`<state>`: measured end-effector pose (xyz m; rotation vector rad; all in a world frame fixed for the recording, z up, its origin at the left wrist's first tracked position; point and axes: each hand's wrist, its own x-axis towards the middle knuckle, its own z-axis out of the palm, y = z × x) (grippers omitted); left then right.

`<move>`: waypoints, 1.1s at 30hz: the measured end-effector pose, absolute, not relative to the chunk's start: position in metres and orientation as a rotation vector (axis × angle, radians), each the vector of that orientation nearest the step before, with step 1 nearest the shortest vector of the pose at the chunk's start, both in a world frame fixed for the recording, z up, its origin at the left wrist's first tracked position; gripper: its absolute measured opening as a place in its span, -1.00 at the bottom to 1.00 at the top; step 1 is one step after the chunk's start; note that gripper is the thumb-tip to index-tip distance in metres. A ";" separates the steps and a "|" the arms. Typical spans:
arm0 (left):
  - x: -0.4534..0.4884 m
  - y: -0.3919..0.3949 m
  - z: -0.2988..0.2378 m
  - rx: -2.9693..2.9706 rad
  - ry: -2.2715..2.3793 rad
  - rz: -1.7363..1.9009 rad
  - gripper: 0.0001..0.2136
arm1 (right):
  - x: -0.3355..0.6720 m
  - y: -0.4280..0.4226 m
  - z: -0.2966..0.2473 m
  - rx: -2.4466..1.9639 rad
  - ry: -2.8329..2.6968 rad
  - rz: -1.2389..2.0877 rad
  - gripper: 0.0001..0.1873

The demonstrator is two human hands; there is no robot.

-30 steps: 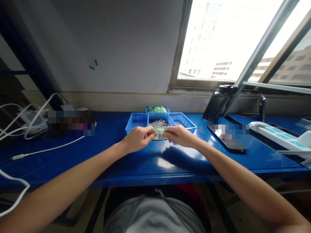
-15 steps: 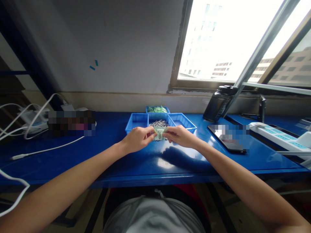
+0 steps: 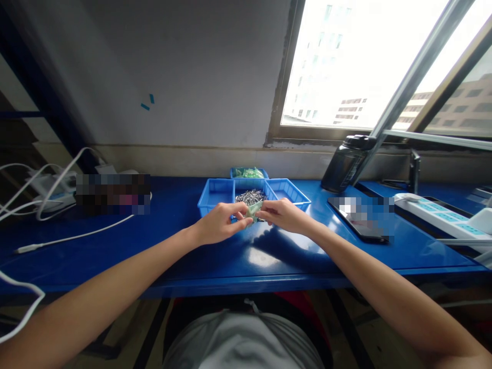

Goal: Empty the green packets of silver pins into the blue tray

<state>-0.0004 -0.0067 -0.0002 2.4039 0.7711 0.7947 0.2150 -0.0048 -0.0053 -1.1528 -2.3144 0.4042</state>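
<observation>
A small clear, green-tinted plastic bag [image 3: 253,209] is held between my two hands, over the near edge of the middle bin. My left hand [image 3: 223,222] grips its left side, fingers and thumb closed on it. On the other side, my right hand [image 3: 283,214] pinches the bag's right edge. Just behind the bag lies a heap of small silvery metal pieces like screws [image 3: 250,196] in the middle compartment. What the bag contains, if anything, is hidden by the fingers.
Blue plastic bins [image 3: 216,192] stand on the blue table [image 3: 180,261]; the back one holds green-tinted bags [image 3: 249,173]. To the right are a black bottle [image 3: 348,163], a dark phone [image 3: 359,220] and a white power strip [image 3: 442,218]. A white cable [image 3: 84,237] lies on the left.
The bag, spread flat between both hands before, is now tilted and bunched. My left hand's fingers have moved right, further over the bag; my right hand has barely moved.
</observation>
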 end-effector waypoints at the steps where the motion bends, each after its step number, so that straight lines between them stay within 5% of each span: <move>1: 0.000 -0.007 0.000 2.403 0.755 0.785 -0.81 | 0.215 -0.005 -0.005 -1.133 -2.325 0.429 -0.66; 10: -0.001 -0.003 -0.004 2.461 0.673 0.799 -0.76 | 0.215 -0.014 0.000 -1.015 -2.381 0.633 -0.78; 16: -0.001 0.000 -0.008 2.446 0.678 0.829 -0.77 | 0.214 -0.017 0.003 -0.983 -2.400 0.753 -0.64; 25: -0.002 0.005 -0.008 2.528 0.674 0.857 -0.85 | 0.218 -0.012 -0.001 -1.019 -2.349 0.734 -0.85; 33: -0.001 0.000 -0.005 2.497 0.791 0.857 -0.78 | 0.216 -0.009 0.000 -1.070 -2.188 0.681 -0.71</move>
